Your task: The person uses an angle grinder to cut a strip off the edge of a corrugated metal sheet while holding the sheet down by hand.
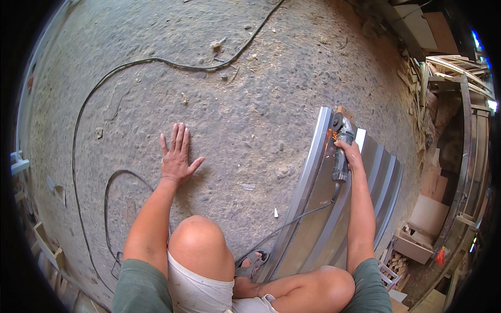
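Observation:
My right hand (350,153) is closed around an angle grinder (341,159) at the right. Its cutting disc (337,122) meets the far end of a ribbed metal roofing sheet (323,208), and orange sparks (334,136) fly beside the disc. A small piece of wood (344,112) shows just past the sheet's far edge. The grinder's cord (292,221) runs back from its handle across the sheet toward my foot. My left hand (177,156) is held out over the rough ground with its fingers spread, holding nothing.
A long black cable (151,60) winds over the rough ground (245,104), with another loop (112,177) near my left arm. Stacked wood strips (459,70), boards (428,214) and wooden frames line the right side. My sandalled foot (252,261) is beside the sheet.

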### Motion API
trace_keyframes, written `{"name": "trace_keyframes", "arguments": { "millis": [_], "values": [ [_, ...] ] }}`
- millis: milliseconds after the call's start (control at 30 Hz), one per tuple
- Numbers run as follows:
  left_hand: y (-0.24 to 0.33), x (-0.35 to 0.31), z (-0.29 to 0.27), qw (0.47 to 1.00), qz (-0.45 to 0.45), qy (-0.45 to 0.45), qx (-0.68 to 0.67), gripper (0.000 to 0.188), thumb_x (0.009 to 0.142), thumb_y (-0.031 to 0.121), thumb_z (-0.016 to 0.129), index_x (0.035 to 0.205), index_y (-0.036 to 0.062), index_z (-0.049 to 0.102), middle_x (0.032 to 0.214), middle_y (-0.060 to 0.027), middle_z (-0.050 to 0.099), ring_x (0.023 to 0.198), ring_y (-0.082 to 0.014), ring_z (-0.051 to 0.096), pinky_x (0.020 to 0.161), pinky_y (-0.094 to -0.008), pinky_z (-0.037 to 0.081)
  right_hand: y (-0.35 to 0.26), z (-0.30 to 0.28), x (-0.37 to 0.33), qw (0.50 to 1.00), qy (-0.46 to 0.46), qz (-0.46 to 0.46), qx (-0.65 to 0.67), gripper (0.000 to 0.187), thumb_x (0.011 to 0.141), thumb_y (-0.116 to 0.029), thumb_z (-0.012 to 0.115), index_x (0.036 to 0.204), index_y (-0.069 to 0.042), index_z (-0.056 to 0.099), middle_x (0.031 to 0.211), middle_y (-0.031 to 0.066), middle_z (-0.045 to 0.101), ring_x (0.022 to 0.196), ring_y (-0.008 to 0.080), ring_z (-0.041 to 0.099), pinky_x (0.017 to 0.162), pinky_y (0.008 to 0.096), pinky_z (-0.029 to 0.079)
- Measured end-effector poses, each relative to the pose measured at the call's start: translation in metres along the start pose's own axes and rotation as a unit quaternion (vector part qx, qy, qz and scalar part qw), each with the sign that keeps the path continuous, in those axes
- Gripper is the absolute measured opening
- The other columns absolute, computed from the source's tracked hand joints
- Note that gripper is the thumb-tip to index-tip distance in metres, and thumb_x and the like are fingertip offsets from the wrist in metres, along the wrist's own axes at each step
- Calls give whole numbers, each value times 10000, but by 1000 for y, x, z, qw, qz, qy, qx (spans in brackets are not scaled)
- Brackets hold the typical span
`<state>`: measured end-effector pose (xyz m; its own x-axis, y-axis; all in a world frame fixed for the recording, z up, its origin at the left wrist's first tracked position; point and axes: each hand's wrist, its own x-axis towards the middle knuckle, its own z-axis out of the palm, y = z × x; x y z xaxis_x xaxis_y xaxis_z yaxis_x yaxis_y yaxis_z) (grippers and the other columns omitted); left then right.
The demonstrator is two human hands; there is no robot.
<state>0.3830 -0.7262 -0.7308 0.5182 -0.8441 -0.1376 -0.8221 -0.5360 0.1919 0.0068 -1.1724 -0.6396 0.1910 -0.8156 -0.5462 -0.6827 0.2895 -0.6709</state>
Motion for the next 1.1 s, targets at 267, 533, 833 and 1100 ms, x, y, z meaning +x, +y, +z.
{"name": "trace_keyframes", "arguments": {
  "millis": [267, 533, 833, 1100],
  "values": [
    [0, 0, 1, 1000, 1, 3, 1, 1042, 913, 737, 481, 1641, 56, 179, 1733, -97, 117, 1608, -266, 42, 1270, -582, -29, -8, 5, -7, 1000, 22, 1, -1, 387, 769, -214, 801, 1003, 12, 590, 766, 82, 628, 544, 207, 646, 487, 345, 550],
    [2, 1, 0, 1000, -1, -3, 3, 1042, 915, 740, 472, 1640, 52, 180, 1733, -101, 116, 1608, -268, 41, 1270, -585, -27, -8, -1, 0, 1000, 7, 13, -2, 462, 744, -192, 810, 1083, 43, 601, 819, 104, 649, 588, 219, 661, 528, 354, 569],
    [2, 2, -2, 1000, -1, -10, 4, 1041, 913, 739, 473, 1636, 43, 193, 1732, -105, 115, 1608, -271, 36, 1269, -588, -26, -13, 1, 3, 1000, 16, 7, -2, 393, 760, -192, 795, 1017, 36, 602, 758, 108, 659, 549, 222, 665, 511, 352, 566],
    [0, 1, 1, 1000, 2, -1, 4, 1037, 915, 738, 466, 1632, 36, 202, 1731, -110, 123, 1608, -277, 38, 1265, -593, -25, -16, 0, 10, 1000, 2, 1, 10, 412, 772, -191, 790, 1053, 18, 573, 774, 111, 656, 565, 232, 675, 515, 358, 581]
  ]
}}
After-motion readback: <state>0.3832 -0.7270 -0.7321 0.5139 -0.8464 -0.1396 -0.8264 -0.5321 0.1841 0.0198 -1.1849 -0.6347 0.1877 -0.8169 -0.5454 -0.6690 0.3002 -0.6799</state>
